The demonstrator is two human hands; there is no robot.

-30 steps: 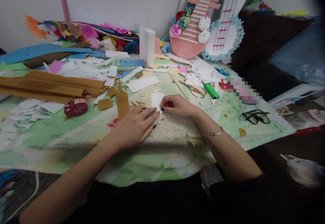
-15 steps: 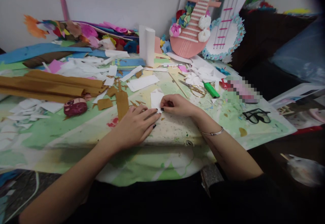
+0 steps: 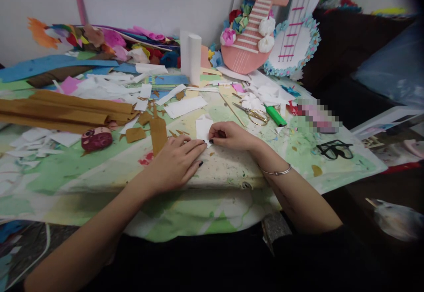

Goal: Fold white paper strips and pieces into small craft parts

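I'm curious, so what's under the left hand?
Tablecloth shows around the left hand, a brown strip meets its edge, and white paper lies just ahead. Anything right beneath the hand is covered.

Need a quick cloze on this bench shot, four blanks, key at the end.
1. The left hand and right hand are both at a small paper coloured ____.
2. The bracelet is worn on the ____ side.
3. The scissors have handles coloured ____.
4. The glasses have frames coloured ____.

Missing words: white; right; gold; black.
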